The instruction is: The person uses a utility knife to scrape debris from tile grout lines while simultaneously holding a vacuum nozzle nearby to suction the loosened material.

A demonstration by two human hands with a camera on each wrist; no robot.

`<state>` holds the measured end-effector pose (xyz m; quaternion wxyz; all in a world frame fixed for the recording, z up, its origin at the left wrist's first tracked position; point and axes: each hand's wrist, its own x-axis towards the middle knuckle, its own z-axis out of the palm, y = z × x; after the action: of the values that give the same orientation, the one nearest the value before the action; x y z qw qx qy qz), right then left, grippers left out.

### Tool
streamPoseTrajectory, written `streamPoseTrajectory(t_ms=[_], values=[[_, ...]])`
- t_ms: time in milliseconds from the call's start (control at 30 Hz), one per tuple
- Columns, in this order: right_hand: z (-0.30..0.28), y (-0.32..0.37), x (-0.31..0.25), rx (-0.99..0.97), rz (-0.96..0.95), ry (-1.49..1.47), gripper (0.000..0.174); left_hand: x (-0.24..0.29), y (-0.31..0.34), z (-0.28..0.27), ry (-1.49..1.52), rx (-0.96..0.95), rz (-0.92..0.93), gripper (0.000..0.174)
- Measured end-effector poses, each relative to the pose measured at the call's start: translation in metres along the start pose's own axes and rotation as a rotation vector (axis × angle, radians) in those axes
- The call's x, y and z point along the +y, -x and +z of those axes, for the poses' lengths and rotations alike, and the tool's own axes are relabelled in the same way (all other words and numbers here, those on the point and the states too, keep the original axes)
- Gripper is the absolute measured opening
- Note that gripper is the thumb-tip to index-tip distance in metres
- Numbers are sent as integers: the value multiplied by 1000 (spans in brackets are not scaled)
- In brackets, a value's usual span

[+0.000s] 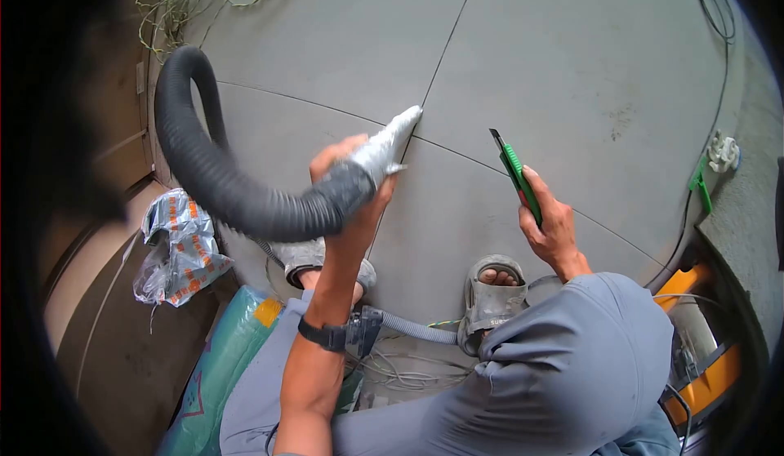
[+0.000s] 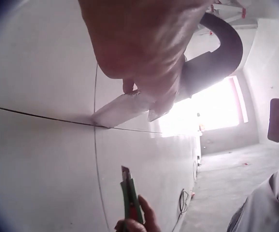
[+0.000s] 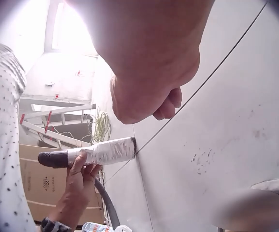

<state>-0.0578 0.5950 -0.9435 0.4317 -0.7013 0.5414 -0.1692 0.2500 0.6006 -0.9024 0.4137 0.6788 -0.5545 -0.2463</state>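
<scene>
Gripping the nozzle (image 1: 389, 142) in my left hand (image 1: 372, 211) and the knife (image 1: 519, 177) in my right hand (image 1: 554, 227), I should steady the tip (image 1: 414, 115) over the seam (image 1: 452, 36).

Grey trousers (image 1: 600, 350), a black wrist strap (image 1: 320, 336) and grey open-toed sandals (image 1: 496, 299), possibly dusty, are worn.

Left hand (image 3: 80, 181) grips a silver-wrapped nozzle (image 3: 113, 152)
Tip (image 3: 133, 147) at crossing floor lines (image 3: 137, 155); right hand (image 3: 151, 92) at twelve o'clock, carton (image 3: 45, 188) at eight.
</scene>
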Motion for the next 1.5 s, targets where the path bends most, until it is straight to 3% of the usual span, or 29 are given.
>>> streamPoseTrajectory(t_ms=[67, 100, 133, 200, 300, 333, 400, 533, 600, 767, 900, 967, 1067, 1167, 1267, 1400, 1500], values=[[-3, 12, 1, -18, 19, -12, 64, -7, 30, -4, -90, 27, 90, 62], [-3, 17, 2, -42, 37, -27, 64, -9, 49, -12, -98, -36, -7, 67], [-1, 21, 1, -42, 39, -30, 64, -10, 65, -30, -259, -270, -49, 70], [2, 24, -1, -64, 68, -39, 64, 2, 74, -13, -15, -38, -69, 68], [9, 19, -6, -21, 63, -65, 65, 0, 47, -19, 67, 36, -86, 57], [10, 17, -7, 36, 30, -89, 66, -3, 37, -18, 19, 20, -102, 57], [5, 13, -6, 13, 46, -97, 66, 10, 37, -23, 160, 71, -306, 60], [-1, 7, -4, -26, 64, -108, 66, 12, 80, -44, 38, 46, -261, 62], [3, 2, -2, -38, 41, -107, 66, 26, 105, -54, 194, 84, -554, 64], [9, -15, -3, -37, -34, -83, 66, 31, 140, -77, -51, 28, -584, 58], [9, -28, -5, -39, -66, -100, 65, 32, 130, -56, 5, 61, -560, 59], [8, -30, -3, -16, -79, -88, 65, 32, 103, -32, -55, 108, -357, 59], [0, -29, -1, 6, -65, -74, 65, 23, 58, -2, 34, 84, -356, 63], [-8, -21, 4, 15, -10, -70, 65, 8, 33, 6, 41, 71, -170, 62], [-12, -13, 7, 20, 28, -81, 63, -3, 27, -11, 7, 49, -60, 61], [-8, -3, 12, 48, 47, -89, 64, -19, -1, -56, -139, 212, -213, 56], [-3, -2, 11, 52, 39, -104, 65, -65, -31, -93, -122, 337, -158, 55]])
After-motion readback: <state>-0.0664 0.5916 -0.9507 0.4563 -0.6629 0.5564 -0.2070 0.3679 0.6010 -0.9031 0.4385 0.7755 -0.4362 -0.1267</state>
